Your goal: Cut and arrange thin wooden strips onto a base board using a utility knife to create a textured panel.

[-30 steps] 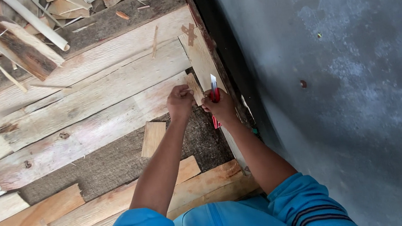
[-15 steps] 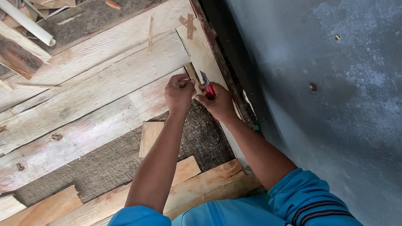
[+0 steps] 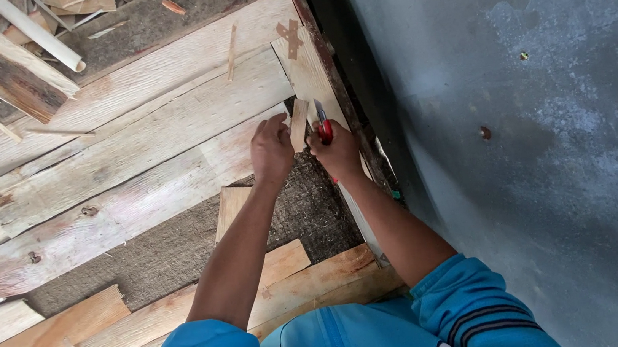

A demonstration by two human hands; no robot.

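My left hand (image 3: 270,149) grips a small flat piece of pale wood (image 3: 298,123), held upright between both hands. My right hand (image 3: 337,151) is closed around a red-handled utility knife (image 3: 323,124), its blade pointing away from me just right of the wood piece. Both hands hover over wooden planks (image 3: 138,145) laid side by side, close to the narrow upright board (image 3: 314,73) at the wall's edge. Blue sleeves cover my upper arms.
A grey concrete wall (image 3: 534,134) fills the right side. Brown matting (image 3: 179,248) shows between the planks below my arms. Scrap wood, splinters and a white pipe (image 3: 34,34) lie at the top left. Shorter boards (image 3: 43,339) lie at the bottom left.
Both hands have shifted slightly. The knife, pointing up a second ago, was tilted down against the wood piece half a second ago and now points up again beside it.
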